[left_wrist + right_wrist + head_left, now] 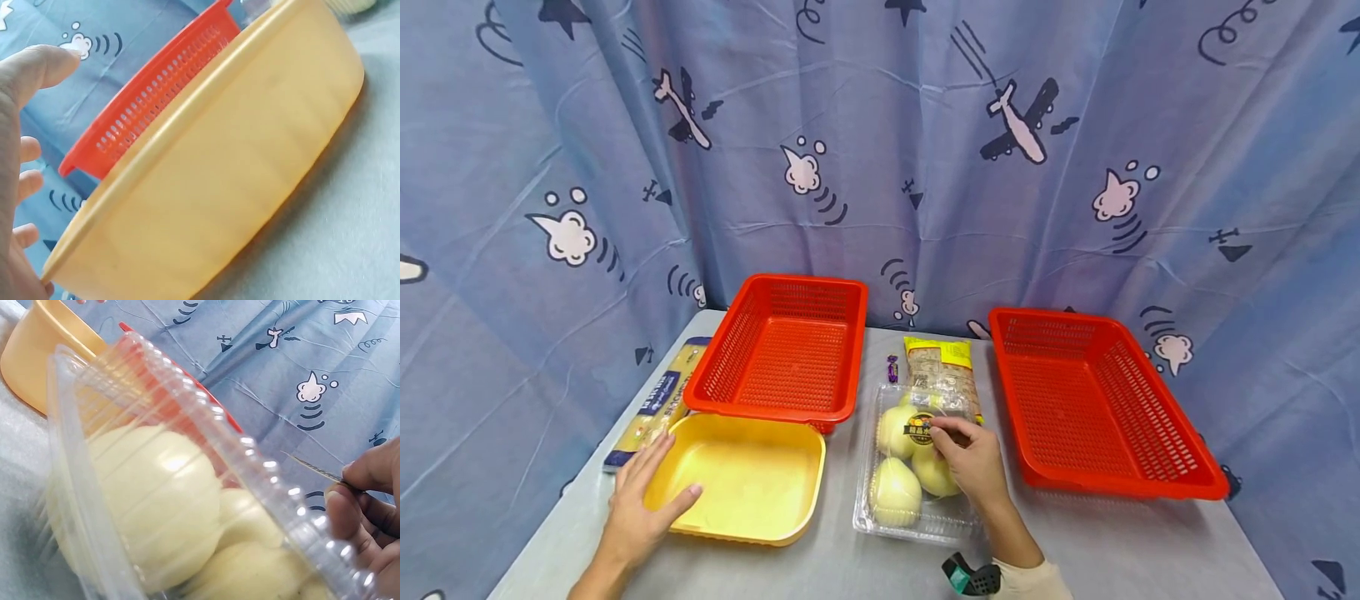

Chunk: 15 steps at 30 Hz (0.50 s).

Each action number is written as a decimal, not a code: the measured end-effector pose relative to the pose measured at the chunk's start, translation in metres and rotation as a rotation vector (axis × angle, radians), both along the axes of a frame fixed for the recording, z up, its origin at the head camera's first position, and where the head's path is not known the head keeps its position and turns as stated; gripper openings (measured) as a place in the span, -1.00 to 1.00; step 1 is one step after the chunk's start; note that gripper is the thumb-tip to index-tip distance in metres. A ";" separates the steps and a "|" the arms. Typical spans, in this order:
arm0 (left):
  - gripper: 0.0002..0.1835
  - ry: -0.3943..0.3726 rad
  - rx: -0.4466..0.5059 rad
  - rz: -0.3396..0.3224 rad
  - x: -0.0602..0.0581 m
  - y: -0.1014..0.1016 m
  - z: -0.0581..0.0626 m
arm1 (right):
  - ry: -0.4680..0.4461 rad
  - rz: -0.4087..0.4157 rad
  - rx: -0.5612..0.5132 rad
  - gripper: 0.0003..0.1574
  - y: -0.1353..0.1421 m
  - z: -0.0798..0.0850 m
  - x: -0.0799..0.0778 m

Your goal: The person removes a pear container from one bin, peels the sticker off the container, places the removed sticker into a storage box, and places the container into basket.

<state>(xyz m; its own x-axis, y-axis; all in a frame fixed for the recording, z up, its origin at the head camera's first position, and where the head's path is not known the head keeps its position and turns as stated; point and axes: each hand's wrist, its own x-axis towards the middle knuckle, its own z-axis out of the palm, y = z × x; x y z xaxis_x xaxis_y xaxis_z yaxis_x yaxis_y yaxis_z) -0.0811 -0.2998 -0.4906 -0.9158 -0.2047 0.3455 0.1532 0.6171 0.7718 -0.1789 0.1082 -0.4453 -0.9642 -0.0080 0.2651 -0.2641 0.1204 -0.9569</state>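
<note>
In the head view, my right hand (970, 458) is over a transparent plastic box (865, 508) of pale yellow-green round fruits (897, 492). Its thumb and index finger pinch a small dark label sticker (919, 428) with gold lettering. The right wrist view shows that sticker (319, 469) edge-on between the fingertips, just above the box's ridged lid edge. At the left rim of a yellow plastic basin (752, 475) is my left hand (636, 508), fingers stretched forward and thumb spread over the near rim. The left wrist view shows the basin's outer wall (206, 162) beside this hand.
Two red perforated baskets, one behind the basin (793, 358) and one at the right (1067, 417), stand on the grey table. Behind the fruit box lie a yellow-topped snack bag (940, 362) and a purple-wrapped candy (892, 369). A yellow-and-blue packet (658, 400) lies far left.
</note>
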 end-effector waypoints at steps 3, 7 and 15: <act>-0.13 -0.028 -0.018 0.000 0.000 -0.003 -0.003 | 0.003 0.001 -0.010 -0.87 0.000 -0.001 -0.001; -0.12 -0.041 -0.054 -0.002 0.001 -0.006 -0.009 | 0.003 0.003 -0.021 -0.87 0.000 -0.001 -0.001; -0.09 -0.075 -0.106 -0.003 0.004 -0.011 -0.019 | -0.017 -0.011 -0.018 -0.87 -0.001 0.000 0.000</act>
